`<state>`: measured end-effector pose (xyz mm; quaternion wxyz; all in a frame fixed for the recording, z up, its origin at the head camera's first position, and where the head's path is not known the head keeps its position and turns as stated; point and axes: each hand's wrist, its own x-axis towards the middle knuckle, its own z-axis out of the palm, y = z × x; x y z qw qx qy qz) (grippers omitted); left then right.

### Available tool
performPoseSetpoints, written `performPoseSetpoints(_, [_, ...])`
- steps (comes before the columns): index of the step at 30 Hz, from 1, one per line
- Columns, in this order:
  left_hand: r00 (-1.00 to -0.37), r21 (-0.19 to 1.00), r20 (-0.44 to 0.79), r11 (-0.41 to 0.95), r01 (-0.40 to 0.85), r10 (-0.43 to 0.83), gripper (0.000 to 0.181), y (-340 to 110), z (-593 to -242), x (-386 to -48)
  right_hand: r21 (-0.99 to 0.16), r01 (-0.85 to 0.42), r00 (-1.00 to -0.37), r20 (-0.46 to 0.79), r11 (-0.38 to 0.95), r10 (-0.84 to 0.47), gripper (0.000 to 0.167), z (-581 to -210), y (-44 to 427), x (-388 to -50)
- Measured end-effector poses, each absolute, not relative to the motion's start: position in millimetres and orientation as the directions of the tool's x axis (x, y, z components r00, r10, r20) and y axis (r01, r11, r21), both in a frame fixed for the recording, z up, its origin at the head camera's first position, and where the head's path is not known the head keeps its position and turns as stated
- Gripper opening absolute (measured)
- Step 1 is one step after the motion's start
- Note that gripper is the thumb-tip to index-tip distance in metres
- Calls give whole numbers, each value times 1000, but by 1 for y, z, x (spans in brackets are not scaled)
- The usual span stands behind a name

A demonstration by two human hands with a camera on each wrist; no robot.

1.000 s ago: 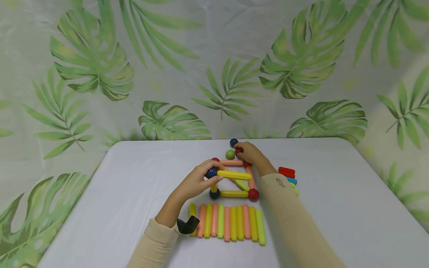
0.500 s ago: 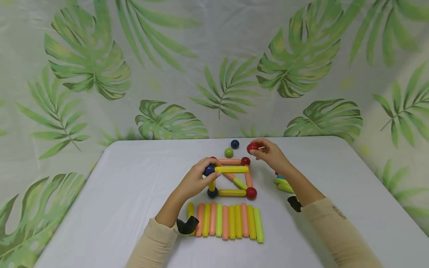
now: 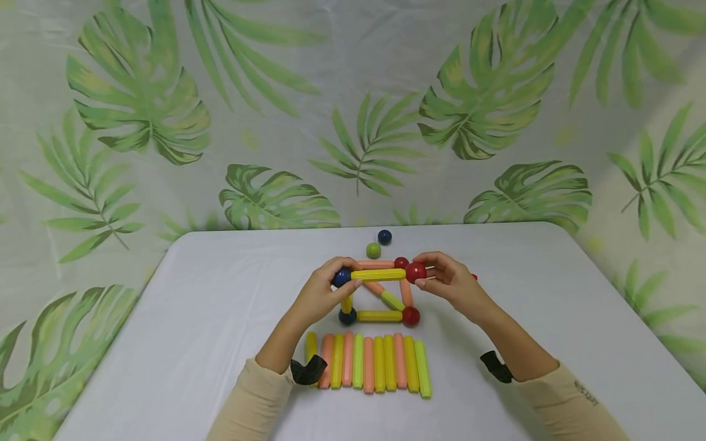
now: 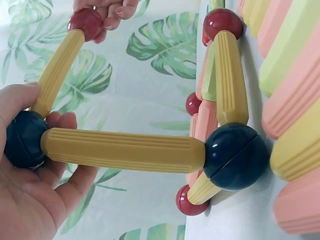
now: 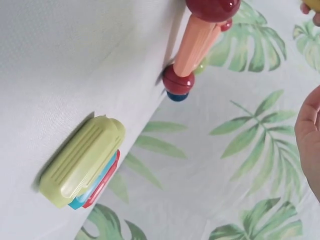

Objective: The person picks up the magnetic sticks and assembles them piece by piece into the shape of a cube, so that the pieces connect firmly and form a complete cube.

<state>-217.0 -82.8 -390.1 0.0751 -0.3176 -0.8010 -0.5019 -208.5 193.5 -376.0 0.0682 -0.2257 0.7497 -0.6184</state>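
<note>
My left hand (image 3: 318, 294) grips the upper dark blue ball (image 4: 26, 139), where a raised yellow stick (image 3: 378, 275) meets an upright yellow stick (image 4: 125, 150). The upright stands on a lower dark blue ball (image 4: 236, 156). With curled fingers my right hand (image 3: 455, 285) holds a red ball (image 3: 416, 272) at the far end of the raised stick, touching it. Below lies a base frame of yellow and pink sticks, with a red ball (image 3: 410, 316) at its front right corner and a diagonal of pink and green. In the right wrist view, my right hand shows only partly at the edge.
In front of the frame lies a row of yellow, pink and green sticks (image 3: 369, 364). Behind it rest a loose green ball (image 3: 373, 250) and a dark blue ball (image 3: 385, 237). To the right, a small pile holds a green stick (image 5: 82, 160) with blue and red ones.
My right hand has lifted a red ball from the back of the table and brought it to the right end of the raised yellow stick. My left hand has kept its grip.
</note>
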Motion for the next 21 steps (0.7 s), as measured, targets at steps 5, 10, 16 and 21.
performPoseSetpoints(5, [-786,756,456,284,590,419,24,-85,-378,-219,-960,-256,-890,187,115,-417,37,-374,193,-207])
performPoseSetpoints(10, [-791,776,374,304,552,484,29,-81,-371,-223,-955,-274,-892,210,109,-401,37,-376,193,-207])
performPoseSetpoints(16, [-775,758,381,310,574,505,26,-79,-381,-225,-953,-270,-898,199,134,-393,43,-377,193,-202])
performPoseSetpoints(21, [-760,738,415,303,603,500,24,-78,-383,-225,-934,-290,-913,204,211,-354,48,-375,202,-187])
